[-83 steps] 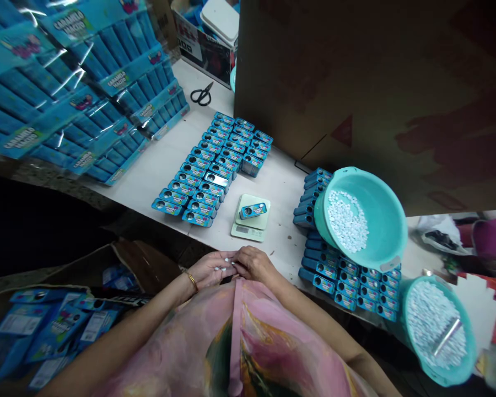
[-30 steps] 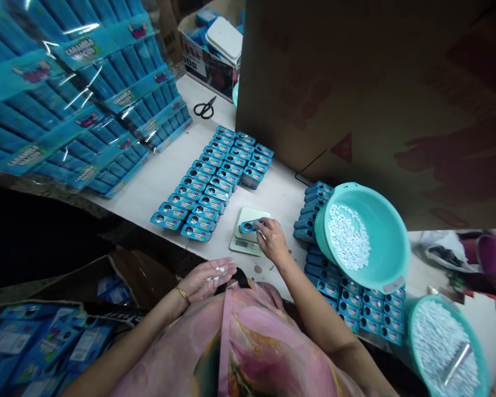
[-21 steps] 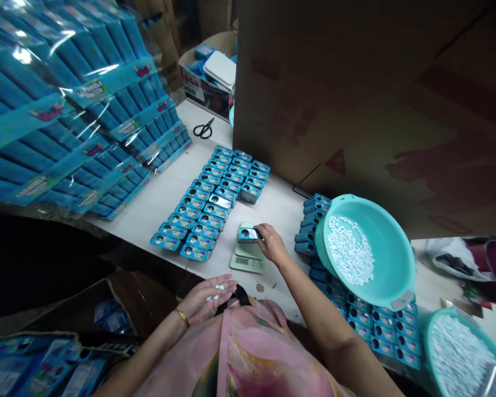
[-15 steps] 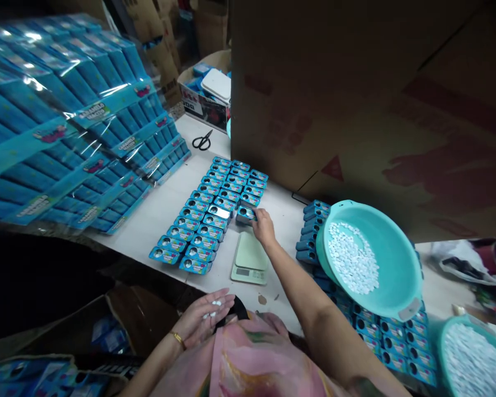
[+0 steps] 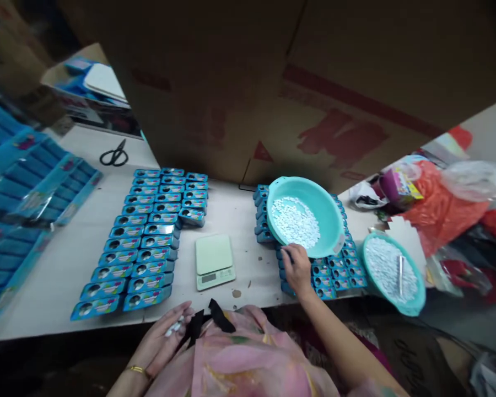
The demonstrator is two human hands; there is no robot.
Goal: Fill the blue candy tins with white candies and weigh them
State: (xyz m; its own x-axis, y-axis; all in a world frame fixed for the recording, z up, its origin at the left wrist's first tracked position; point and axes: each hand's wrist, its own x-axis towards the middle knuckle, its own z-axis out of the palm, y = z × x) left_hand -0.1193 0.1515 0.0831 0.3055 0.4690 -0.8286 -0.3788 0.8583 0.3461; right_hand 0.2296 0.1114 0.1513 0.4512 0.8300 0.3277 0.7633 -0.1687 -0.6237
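Observation:
My left hand (image 5: 163,336) is turned palm up near the table's front edge, fingers curled a little, with several small white candies (image 5: 174,328) resting in it. On the right, my right hand (image 5: 298,269) has its fingers closed on a small blue box (image 5: 288,255) at the left of a packed group, just below the large turquoise basin (image 5: 330,212). That basin holds white candies (image 5: 295,220) and sits on top of blue boxes. A pale green kitchen scale (image 5: 215,256) lies between my hands with nothing on its plate.
Rows of blue boxes with round windows (image 5: 143,237) stand left of the scale. Black scissors (image 5: 114,154) lie behind them, near wrapped display packs (image 5: 37,176). A big cardboard carton (image 5: 231,99) walls off the back. A second basin (image 5: 367,259) holds candies and a metal scoop (image 5: 400,275).
My right hand has left the box at the end of the short row and moved right to the boxes by the basin. The view has turned right; my left hand still holds the candies.

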